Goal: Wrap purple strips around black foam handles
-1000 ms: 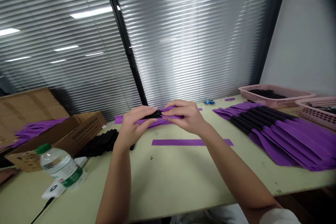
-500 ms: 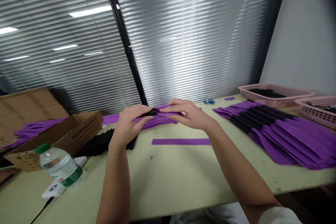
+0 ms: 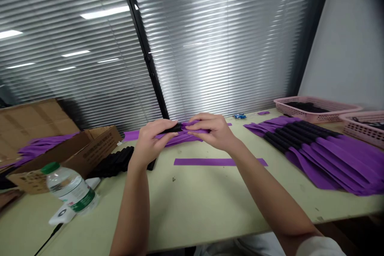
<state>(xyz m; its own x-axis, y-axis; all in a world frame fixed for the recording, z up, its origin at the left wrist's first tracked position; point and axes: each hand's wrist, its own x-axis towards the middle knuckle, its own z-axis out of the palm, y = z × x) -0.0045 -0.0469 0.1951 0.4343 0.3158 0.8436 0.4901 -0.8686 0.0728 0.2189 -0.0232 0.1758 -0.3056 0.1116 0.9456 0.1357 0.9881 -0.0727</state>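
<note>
Above the middle of the pale green table (image 3: 192,208), my left hand (image 3: 151,142) pinches a black strip (image 3: 172,129) at its end. My right hand (image 3: 211,130) grips a purple strap (image 3: 196,131) pressed against that black strip. Both hands meet over a small heap of purple straps (image 3: 180,139). A single flat purple strap (image 3: 207,162) lies on the table just below my right wrist.
A stack of black strips (image 3: 115,163) lies at my left. A cardboard box (image 3: 66,156) with purple straps stands at far left, a water bottle (image 3: 69,192) in front of it. Fanned purple and black pieces (image 3: 318,148) and two pink baskets (image 3: 315,108) fill the right.
Both hands stay joined on the strips with small finger shifts. The view has shifted slightly; nothing was picked up or put down.
</note>
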